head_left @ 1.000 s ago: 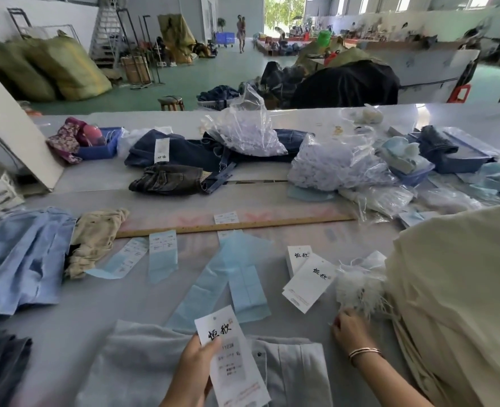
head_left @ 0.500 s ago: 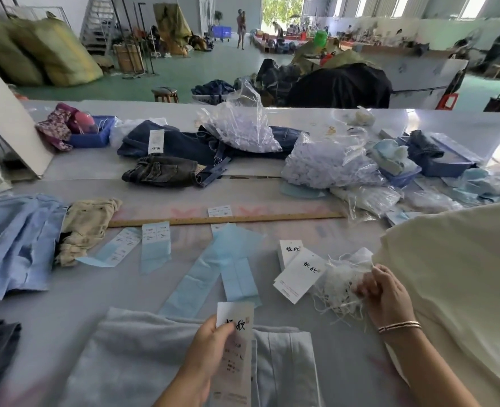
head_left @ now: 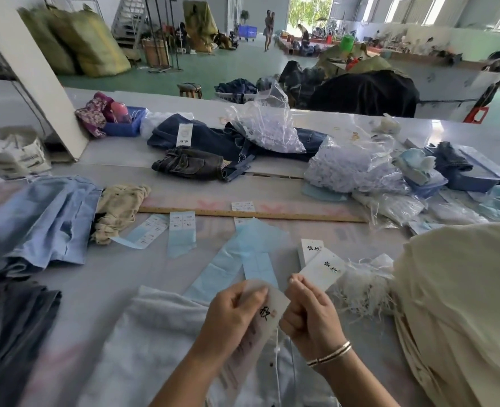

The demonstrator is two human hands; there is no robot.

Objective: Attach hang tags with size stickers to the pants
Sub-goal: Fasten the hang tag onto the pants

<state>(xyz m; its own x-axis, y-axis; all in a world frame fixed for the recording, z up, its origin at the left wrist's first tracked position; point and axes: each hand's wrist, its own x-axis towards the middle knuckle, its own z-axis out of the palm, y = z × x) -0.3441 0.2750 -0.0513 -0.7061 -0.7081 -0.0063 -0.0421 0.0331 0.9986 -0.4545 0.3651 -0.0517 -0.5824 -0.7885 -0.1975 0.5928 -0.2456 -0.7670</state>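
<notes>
Your left hand (head_left: 231, 315) holds the hang tag (head_left: 267, 311) low in the middle of the frame, fingers curled round its edge. Your right hand (head_left: 309, 311) is beside it with fingers pinched together; what they pinch is too small to see. The light pants (head_left: 154, 348) lie under both hands, cut off by the bottom edge. A cream pile (head_left: 463, 304) crowds the right. Bare desk (head_left: 96, 283) lies to the left.

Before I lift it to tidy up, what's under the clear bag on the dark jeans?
The clear bag lies on dark jeans, which show on both sides. Anything else beneath it is covered.
</notes>
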